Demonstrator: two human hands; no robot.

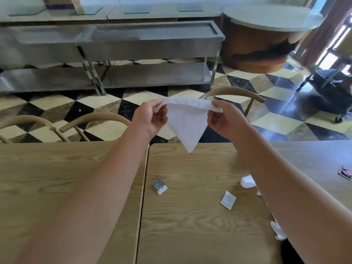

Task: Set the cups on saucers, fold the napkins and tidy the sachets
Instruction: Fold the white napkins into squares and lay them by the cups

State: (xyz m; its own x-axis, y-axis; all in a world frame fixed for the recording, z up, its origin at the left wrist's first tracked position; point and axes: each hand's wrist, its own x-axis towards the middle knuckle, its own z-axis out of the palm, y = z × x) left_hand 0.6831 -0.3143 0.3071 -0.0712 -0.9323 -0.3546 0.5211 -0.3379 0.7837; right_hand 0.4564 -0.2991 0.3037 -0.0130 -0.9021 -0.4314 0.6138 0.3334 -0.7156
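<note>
both hands (150, 119) hold white napkin (187, 121) above table (190, 225).

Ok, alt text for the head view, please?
Both hands, left and right, hold a white napkin up as a hanging triangle above a wooden table. Three sachets lie scattered below.

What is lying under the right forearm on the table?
Two pieces of something white stick out from under the right forearm: one near the white sachet, one closer to the camera. The arm covers the rest, so I cannot tell what they are.
</note>
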